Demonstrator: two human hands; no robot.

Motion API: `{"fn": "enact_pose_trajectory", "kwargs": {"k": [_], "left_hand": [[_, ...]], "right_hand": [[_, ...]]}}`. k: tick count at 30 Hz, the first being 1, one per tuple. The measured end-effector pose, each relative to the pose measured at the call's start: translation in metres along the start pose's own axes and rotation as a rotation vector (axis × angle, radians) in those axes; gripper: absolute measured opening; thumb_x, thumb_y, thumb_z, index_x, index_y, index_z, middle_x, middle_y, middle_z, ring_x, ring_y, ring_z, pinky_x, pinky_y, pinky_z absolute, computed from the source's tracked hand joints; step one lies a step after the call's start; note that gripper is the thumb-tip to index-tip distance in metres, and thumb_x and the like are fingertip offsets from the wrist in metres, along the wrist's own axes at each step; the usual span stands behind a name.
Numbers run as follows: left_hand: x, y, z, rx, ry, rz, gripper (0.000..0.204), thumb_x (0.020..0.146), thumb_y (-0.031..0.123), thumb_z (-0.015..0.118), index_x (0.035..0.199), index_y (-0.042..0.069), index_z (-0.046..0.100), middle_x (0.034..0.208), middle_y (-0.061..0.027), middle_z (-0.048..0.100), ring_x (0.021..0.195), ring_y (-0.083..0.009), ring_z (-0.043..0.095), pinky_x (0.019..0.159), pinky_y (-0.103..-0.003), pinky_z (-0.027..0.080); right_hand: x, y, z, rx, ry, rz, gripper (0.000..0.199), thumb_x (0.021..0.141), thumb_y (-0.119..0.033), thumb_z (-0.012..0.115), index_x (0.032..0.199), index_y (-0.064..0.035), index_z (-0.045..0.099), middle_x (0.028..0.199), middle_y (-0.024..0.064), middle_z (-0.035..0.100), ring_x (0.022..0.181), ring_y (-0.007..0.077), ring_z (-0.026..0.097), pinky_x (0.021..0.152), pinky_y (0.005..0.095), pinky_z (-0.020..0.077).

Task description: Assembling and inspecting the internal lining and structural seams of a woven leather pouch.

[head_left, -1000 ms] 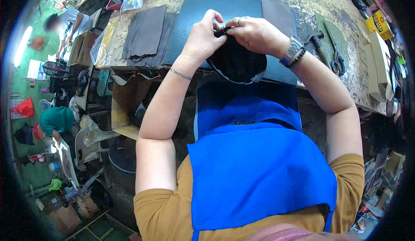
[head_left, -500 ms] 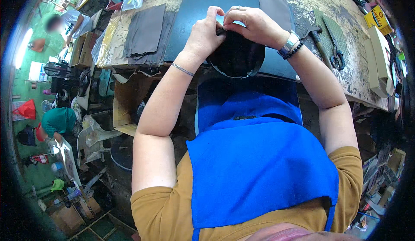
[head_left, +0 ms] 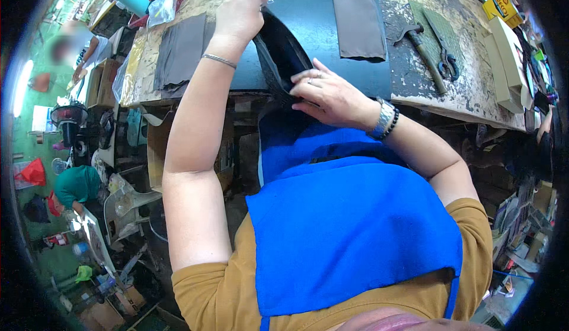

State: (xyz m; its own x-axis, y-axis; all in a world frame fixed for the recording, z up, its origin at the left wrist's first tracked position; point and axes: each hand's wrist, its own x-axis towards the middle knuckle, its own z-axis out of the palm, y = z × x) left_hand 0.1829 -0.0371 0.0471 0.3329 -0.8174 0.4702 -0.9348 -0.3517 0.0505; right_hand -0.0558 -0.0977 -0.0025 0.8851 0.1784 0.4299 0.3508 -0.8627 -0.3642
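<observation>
While the left hand (head_left: 240,13) lifts the far end of a black leather piece (head_left: 278,58) off the counter (head_left: 456,96), its fingers closed in a pinch on the top edge, the right hand (head_left: 329,94) lies over the near end of the same piece with fingers spread and pressed flat against it. The leather stands tilted between the two hands, bowed like a shallow pocket, its lower end at the counter's near edge just above the blue apron (head_left: 349,230). Something small and pale shows at the left fingertips, too small to identify.

Behind the piece lies a dark cutting mat (head_left: 314,28) with a brown leather rectangle (head_left: 357,22) on it; a stack of dark brown pieces (head_left: 181,52) lies to the left. To the right, well apart from the hands, a hammer (head_left: 424,55) and a pair of scissors (head_left: 444,58) rest on the worn counter top.

By the look of it, the step in hand is shaping or checking the black piece: one end is drawn up taut while the other is held down and smoothed. A next move would likely call for keeping the pinch firm so the edge does not slip, and for sliding the right fingers along the surface with even pressure so the leather does not crease or fold the wrong way.
</observation>
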Motion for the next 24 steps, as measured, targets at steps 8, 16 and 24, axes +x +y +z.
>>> {"fn": "enact_pose_trajectory", "kwargs": {"k": [8,16,24], "left_hand": [[0.011,0.001,-0.013,-0.291,-0.519,-0.265,0.051,0.073,0.032,0.072,0.113,0.002,0.061,0.091,-0.0128,0.069,0.082,-0.0194,0.066,0.076,-0.032,0.051],[-0.018,-0.015,-0.028,-0.464,-0.735,-0.504,0.042,0.092,0.039,0.05,0.115,0.004,0.055,0.092,-0.0061,0.062,0.084,-0.0147,0.062,0.07,-0.028,0.049],[-0.031,-0.021,0.009,-0.6,-0.394,-0.276,0.04,0.095,0.033,0.046,0.114,0.0,0.056,0.108,-0.0225,0.063,0.103,-0.0365,0.059,0.089,-0.039,0.045]], "right_hand": [[-0.038,0.18,-0.05,-0.501,0.512,0.764,0.073,0.083,-0.06,0.059,0.128,-0.0038,0.051,0.125,0.0221,0.055,0.117,0.0365,0.052,0.1,0.0414,0.041],[-0.063,0.245,-0.087,0.226,0.213,1.213,0.058,0.078,-0.039,0.074,0.113,0.0045,0.06,0.1,0.0148,0.067,0.081,0.019,0.066,0.071,0.0322,0.0524],[-0.003,0.179,-0.137,0.758,0.579,0.58,0.036,0.091,-0.011,0.059,0.123,0.0005,0.05,0.111,0.0116,0.062,0.1,0.0183,0.059,0.088,0.03,0.0477]]}}
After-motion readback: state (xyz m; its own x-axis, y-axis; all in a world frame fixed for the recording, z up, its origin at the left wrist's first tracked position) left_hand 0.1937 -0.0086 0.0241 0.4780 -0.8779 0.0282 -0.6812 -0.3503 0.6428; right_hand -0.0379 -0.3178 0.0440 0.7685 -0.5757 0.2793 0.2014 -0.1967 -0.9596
